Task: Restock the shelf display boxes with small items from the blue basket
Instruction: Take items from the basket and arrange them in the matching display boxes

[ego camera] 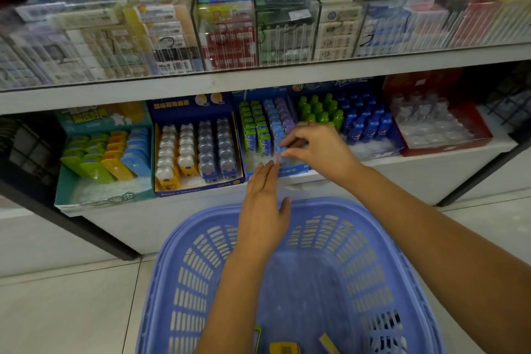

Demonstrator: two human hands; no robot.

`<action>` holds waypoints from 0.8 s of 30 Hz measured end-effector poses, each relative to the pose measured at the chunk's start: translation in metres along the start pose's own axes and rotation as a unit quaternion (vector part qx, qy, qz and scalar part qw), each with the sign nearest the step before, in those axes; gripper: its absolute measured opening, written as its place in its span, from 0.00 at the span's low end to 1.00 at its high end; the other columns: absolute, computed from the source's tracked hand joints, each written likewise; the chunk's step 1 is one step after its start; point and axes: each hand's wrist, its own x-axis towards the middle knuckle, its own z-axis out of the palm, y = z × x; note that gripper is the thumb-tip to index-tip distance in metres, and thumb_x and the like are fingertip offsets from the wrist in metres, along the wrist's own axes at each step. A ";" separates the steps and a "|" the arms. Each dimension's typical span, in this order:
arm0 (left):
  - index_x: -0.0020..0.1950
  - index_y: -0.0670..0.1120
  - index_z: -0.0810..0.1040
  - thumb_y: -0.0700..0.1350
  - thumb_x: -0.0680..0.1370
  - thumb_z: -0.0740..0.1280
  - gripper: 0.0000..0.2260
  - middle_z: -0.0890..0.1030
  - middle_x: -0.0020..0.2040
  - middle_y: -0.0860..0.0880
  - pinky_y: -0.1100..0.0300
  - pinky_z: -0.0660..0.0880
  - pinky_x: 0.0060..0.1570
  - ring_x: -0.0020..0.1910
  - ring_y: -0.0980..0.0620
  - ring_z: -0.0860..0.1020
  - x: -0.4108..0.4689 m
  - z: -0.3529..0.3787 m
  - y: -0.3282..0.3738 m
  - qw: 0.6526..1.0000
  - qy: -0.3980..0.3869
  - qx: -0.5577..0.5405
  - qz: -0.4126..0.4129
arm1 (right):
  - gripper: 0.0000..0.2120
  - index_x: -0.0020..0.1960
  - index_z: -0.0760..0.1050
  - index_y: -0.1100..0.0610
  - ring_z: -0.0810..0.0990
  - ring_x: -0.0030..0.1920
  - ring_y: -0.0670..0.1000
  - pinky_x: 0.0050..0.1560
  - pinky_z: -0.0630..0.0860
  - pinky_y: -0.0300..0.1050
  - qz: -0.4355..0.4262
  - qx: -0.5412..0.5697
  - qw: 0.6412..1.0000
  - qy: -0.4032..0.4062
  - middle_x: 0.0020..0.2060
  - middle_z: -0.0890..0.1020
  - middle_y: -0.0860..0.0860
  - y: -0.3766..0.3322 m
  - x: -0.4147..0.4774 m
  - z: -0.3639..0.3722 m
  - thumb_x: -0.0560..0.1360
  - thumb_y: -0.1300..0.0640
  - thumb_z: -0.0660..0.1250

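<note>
Hands first: my right hand [313,146] reaches into the blue display box [275,169] on the lower shelf [373,178], fingers curled and pinching a small blue packet [280,149] at the front of the blue row; blur keeps me from telling more about that item. My left hand [263,210] is flat with straight fingers, its tips touching the front edge of the same box, holding nothing that I can see. That box carries rows of green, blue and purple packets. Just left of it stands a dark blue box of bear-shaped items [195,149], and further left a teal box [106,158] with green, yellow and blue pieces. To the right sit green and blue bottles [344,118]. Below my arms, on the tiled floor, is the blue basket [186,267], with a few small items, one yellow [283,348], near its closest edge.
</note>
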 end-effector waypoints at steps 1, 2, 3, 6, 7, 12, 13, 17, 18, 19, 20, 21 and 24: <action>0.78 0.49 0.54 0.44 0.79 0.63 0.30 0.55 0.78 0.52 0.60 0.52 0.74 0.77 0.54 0.49 0.000 0.000 0.000 1.000 0.002 -0.003 0.000 | 0.09 0.48 0.82 0.63 0.80 0.42 0.48 0.50 0.78 0.38 -0.022 -0.027 0.999 -0.001 0.46 0.82 0.56 0.000 0.000 0.002 0.69 0.62 0.74; 0.78 0.48 0.54 0.44 0.79 0.64 0.30 0.55 0.78 0.52 0.59 0.53 0.75 0.77 0.54 0.49 0.000 0.000 0.000 1.000 0.002 -0.005 -0.001 | 0.09 0.48 0.82 0.65 0.80 0.43 0.51 0.51 0.79 0.42 -0.035 -0.047 0.998 0.000 0.47 0.81 0.58 0.001 -0.001 0.003 0.69 0.63 0.74; 0.78 0.48 0.54 0.44 0.79 0.64 0.29 0.55 0.78 0.52 0.58 0.54 0.75 0.77 0.54 0.49 0.000 0.000 0.000 1.000 0.002 -0.006 -0.002 | 0.10 0.48 0.82 0.65 0.81 0.44 0.54 0.51 0.79 0.46 -0.040 -0.058 0.998 0.004 0.47 0.81 0.59 0.001 -0.003 0.003 0.69 0.63 0.74; 0.78 0.48 0.54 0.44 0.79 0.64 0.29 0.55 0.78 0.51 0.57 0.53 0.75 0.77 0.54 0.49 0.000 -0.002 0.002 1.000 -0.006 -0.003 -0.001 | 0.10 0.49 0.82 0.65 0.81 0.44 0.55 0.49 0.79 0.48 -0.047 -0.079 0.995 0.025 0.47 0.80 0.60 0.003 -0.009 0.005 0.70 0.62 0.73; 0.78 0.48 0.54 0.45 0.79 0.64 0.30 0.55 0.78 0.51 0.57 0.53 0.75 0.77 0.53 0.49 0.001 -0.004 0.003 1.000 -0.016 0.001 0.000 | 0.10 0.50 0.82 0.65 0.80 0.44 0.55 0.49 0.78 0.47 -0.050 -0.085 0.995 0.027 0.48 0.80 0.59 0.003 -0.012 0.006 0.71 0.61 0.72; 0.76 0.48 0.61 0.45 0.80 0.63 0.25 0.61 0.76 0.52 0.66 0.55 0.69 0.76 0.54 0.55 -0.006 -0.017 0.002 0.997 -0.028 -0.065 0.005 | 0.15 0.59 0.77 0.58 0.77 0.39 0.49 0.44 0.73 0.35 -0.015 -0.071 0.997 0.009 0.50 0.75 0.51 -0.004 -0.036 0.003 0.74 0.55 0.70; 0.73 0.47 0.67 0.43 0.80 0.63 0.21 0.67 0.73 0.51 0.68 0.58 0.66 0.73 0.54 0.61 -0.013 -0.017 0.001 0.996 0.004 -0.084 0.012 | 0.14 0.58 0.76 0.56 0.76 0.36 0.47 0.41 0.71 0.32 -0.004 -0.054 0.998 0.014 0.47 0.74 0.48 -0.004 -0.049 0.006 0.74 0.54 0.70; 0.59 0.42 0.78 0.37 0.76 0.66 0.12 0.79 0.56 0.43 0.67 0.67 0.53 0.57 0.48 0.77 -0.042 0.001 -0.019 0.995 -0.021 -0.088 -0.034 | 0.11 0.53 0.77 0.56 0.79 0.42 0.51 0.45 0.74 0.43 0.086 -0.054 0.984 -0.147 0.43 0.82 0.53 0.013 -0.113 0.052 0.71 0.56 0.71; 0.59 0.41 0.78 0.37 0.75 0.67 0.13 0.80 0.56 0.42 0.66 0.67 0.52 0.56 0.46 0.77 -0.051 0.009 -0.029 0.992 -0.091 -0.059 -0.065 | 0.15 0.57 0.76 0.56 0.79 0.49 0.53 0.49 0.73 0.43 0.127 -0.093 0.956 -0.247 0.49 0.82 0.54 0.022 -0.129 0.068 0.71 0.55 0.71; 0.60 0.40 0.77 0.38 0.75 0.68 0.14 0.79 0.58 0.41 0.65 0.67 0.53 0.58 0.45 0.77 -0.061 0.018 -0.041 0.980 -0.172 -0.023 -0.101 | 0.19 0.61 0.74 0.57 0.78 0.55 0.53 0.53 0.71 0.43 0.174 -0.122 0.914 -0.347 0.55 0.80 0.55 0.033 -0.146 0.084 0.72 0.55 0.71; 0.62 0.41 0.76 0.39 0.75 0.68 0.16 0.78 0.61 0.42 0.63 0.67 0.56 0.60 0.46 0.76 -0.073 0.027 -0.055 0.958 -0.247 0.007 -0.145 | 0.22 0.65 0.72 0.57 0.76 0.60 0.54 0.56 0.70 0.43 0.220 -0.141 0.866 -0.426 0.59 0.78 0.55 0.044 -0.162 0.098 0.73 0.54 0.70; 0.64 0.42 0.74 0.40 0.75 0.68 0.18 0.76 0.63 0.42 0.62 0.67 0.58 0.62 0.46 0.74 -0.087 0.036 -0.068 0.933 -0.307 0.025 -0.189 | 0.23 0.66 0.71 0.58 0.74 0.62 0.55 0.58 0.70 0.44 0.263 -0.155 0.825 -0.476 0.62 0.76 0.56 0.053 -0.176 0.109 0.73 0.54 0.70; 0.64 0.40 0.74 0.43 0.76 0.68 0.18 0.76 0.64 0.40 0.59 0.68 0.58 0.63 0.45 0.74 -0.126 0.059 -0.100 0.868 -0.419 0.096 -0.247 | 0.25 0.64 0.74 0.58 0.76 0.58 0.55 0.52 0.71 0.47 0.313 -0.213 0.750 -0.542 0.63 0.76 0.57 0.075 -0.209 0.135 0.70 0.50 0.72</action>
